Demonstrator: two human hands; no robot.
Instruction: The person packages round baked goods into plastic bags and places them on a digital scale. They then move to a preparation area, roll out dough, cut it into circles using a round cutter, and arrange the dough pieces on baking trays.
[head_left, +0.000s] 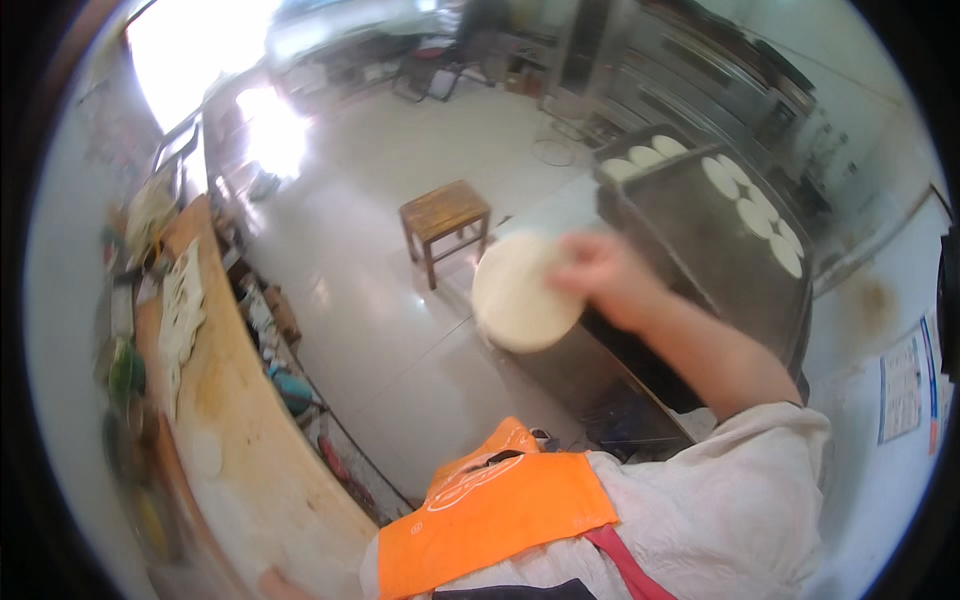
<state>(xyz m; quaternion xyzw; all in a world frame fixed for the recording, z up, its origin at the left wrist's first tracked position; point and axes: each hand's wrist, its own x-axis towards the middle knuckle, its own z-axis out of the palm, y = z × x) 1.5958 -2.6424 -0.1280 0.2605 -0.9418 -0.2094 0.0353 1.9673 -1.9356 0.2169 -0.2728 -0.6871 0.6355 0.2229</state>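
Note:
A flat round of pale dough (521, 300) hangs from my right hand (592, 266), its edge pinched between thumb and fingers. Both are slightly blurred and held over the floor, left of a large dark baking tray (675, 217). Several similar dough rounds (754, 217) lie along that tray's far right side. Only a small part of my left hand (281, 585) shows at the bottom edge, by the floured wooden worktop (247, 457); its fingers are hidden. A small pale disc of dough (206, 454) and a long ragged strip of dough (180, 315) lie on the worktop.
Behind the large tray, another tray (600, 169) bears more rounds. A metal deck oven (667, 82) stands at the back right. A wooden stool (446, 210) is on the tiled floor (352, 195). Boxes and a teal object (291, 390) line the worktop's side. Bright daylight enters at the upper left.

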